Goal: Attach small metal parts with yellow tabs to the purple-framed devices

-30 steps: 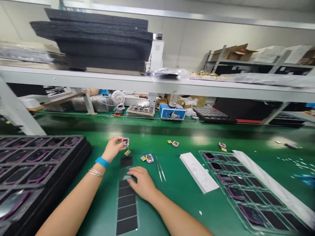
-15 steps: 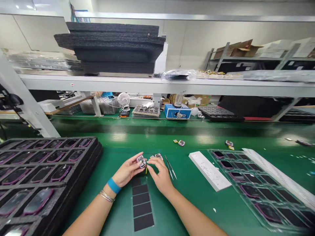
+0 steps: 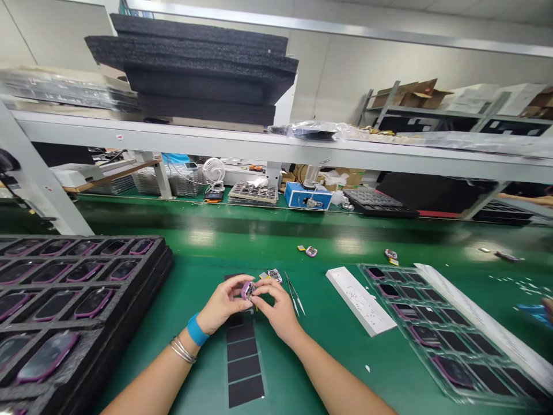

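Between my two hands is a small purple watch case (image 3: 247, 290) with its inner parts exposed. My left hand (image 3: 221, 304) grips it by the rim, thumb below and fingers above. The thumb and fingertips of my right hand (image 3: 279, 308) are closed at its right side, and a bit of yellow shows beneath them. What exactly those fingertips pinch is partly hidden. Just behind the right fingers lies another opened watch case (image 3: 275, 276). Tweezers (image 3: 295, 295) rest to the right of that hand. Below the hands runs a clear strip with black rectangles (image 3: 243, 369).
A black foam tray (image 3: 97, 340) of purple watches stands at left. To the right are a white block (image 3: 360, 301) with small bits on it and a clear blister tray (image 3: 466, 346). More opened cases (image 3: 311, 251) lie farther back. Another person's hand (image 3: 548, 305) shows at the right edge.
The watch case has been turned, so its purple side now shows more. My right fingers have closed in on it. The view has tilted, and another person's hand has appeared at the right edge.
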The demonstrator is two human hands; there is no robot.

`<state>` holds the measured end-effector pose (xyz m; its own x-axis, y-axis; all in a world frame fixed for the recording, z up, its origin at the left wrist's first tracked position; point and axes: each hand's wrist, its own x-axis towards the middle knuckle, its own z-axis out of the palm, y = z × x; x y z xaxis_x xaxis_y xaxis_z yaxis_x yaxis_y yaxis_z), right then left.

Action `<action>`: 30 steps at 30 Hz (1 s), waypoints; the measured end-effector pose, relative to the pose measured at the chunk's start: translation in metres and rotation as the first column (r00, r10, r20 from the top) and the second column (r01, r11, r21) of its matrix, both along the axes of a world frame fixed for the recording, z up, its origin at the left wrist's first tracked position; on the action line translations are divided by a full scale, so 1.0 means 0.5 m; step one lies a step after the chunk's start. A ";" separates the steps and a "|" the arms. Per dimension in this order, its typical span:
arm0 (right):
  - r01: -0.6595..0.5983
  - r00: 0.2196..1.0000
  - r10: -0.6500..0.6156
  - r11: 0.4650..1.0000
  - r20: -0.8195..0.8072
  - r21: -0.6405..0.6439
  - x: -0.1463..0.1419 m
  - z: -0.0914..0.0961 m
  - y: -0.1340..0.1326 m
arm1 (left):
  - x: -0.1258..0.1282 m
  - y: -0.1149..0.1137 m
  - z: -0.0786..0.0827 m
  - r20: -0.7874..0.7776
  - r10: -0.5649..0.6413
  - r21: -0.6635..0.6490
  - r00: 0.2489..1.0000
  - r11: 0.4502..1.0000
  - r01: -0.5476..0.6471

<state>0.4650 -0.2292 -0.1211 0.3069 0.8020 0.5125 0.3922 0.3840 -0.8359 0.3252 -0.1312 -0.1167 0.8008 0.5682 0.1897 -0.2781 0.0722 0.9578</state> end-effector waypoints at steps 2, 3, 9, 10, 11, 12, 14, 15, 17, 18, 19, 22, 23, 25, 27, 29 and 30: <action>-0.011 1.000 0.011 1.000 -0.026 -0.006 0.002 0.002 0.000 | -0.002 0.000 0.002 0.008 -0.022 0.005 1.000 1.000 0.022; -0.016 0.999 0.016 1.000 -0.032 -0.009 0.004 0.003 0.000 | -0.003 0.000 0.003 0.012 -0.032 0.002 0.999 0.999 0.032; -0.033 0.999 0.034 0.998 0.016 -0.059 0.003 0.008 -0.005 | -0.001 -0.003 0.001 0.026 -0.029 -0.016 0.999 0.999 0.029; -0.011 0.999 0.013 0.998 0.049 -0.057 -0.001 0.010 -0.006 | 0.001 -0.004 0.001 0.029 -0.019 -0.031 0.999 0.999 0.020; 0.016 0.996 -0.012 0.999 0.088 -0.046 -0.004 0.014 -0.006 | 0.002 -0.005 0.001 0.034 -0.006 -0.052 0.999 0.999 0.008; 0.042 0.992 -0.039 0.999 0.120 -0.029 -0.004 0.021 -0.005 | 0.004 -0.006 0.001 0.041 0.009 -0.077 0.999 0.997 -0.006; 0.100 0.985 -0.102 0.995 0.136 0.024 0.012 0.038 -0.007 | 0.005 -0.008 0.004 0.053 0.042 -0.128 0.998 0.991 -0.035; 0.142 0.983 -0.147 0.989 0.113 0.049 0.031 0.049 -0.011 | 0.005 -0.009 0.007 0.055 0.056 -0.153 0.997 0.987 -0.047; 0.298 0.953 -0.301 0.953 0.039 0.062 0.094 0.069 -0.030 | 0.004 -0.009 0.013 0.059 0.075 -0.197 0.995 0.978 -0.062; 0.402 0.915 -0.403 0.915 0.025 0.023 0.136 0.078 -0.047 | 0.003 -0.009 0.017 0.064 0.077 -0.217 0.995 0.974 -0.062; 0.529 0.848 -0.528 0.848 0.044 -0.026 0.182 0.084 -0.067 | 0.002 -0.008 0.019 0.071 0.077 -0.234 0.995 0.970 -0.058; 0.778 0.626 -0.749 0.583 0.216 -0.234 0.312 0.095 -0.130 | 0.000 -0.008 0.025 0.086 0.052 -0.270 0.995 0.963 -0.027; 0.802 0.595 -0.759 0.533 0.266 -0.270 0.340 0.096 -0.144 | 0.000 -0.008 0.026 0.085 0.038 -0.275 0.996 0.961 -0.013; 0.827 0.559 -0.768 0.487 0.312 -0.282 0.361 0.094 -0.151 | -0.001 -0.010 0.027 0.078 0.015 -0.282 0.997 0.959 0.008; 0.800 0.599 -0.755 0.550 0.267 -0.238 0.327 0.089 -0.128 | 0.000 -0.012 0.026 0.074 -0.005 -0.296 0.997 0.955 0.027; 0.636 0.770 -0.629 0.742 0.111 -0.210 0.251 0.078 -0.086 | 0.000 -0.014 0.025 0.074 -0.031 -0.318 0.997 0.947 0.053; 0.457 0.881 -0.473 0.862 -0.026 -0.220 0.204 0.071 -0.063 | 0.001 -0.014 0.023 0.077 -0.047 -0.329 0.996 0.942 0.070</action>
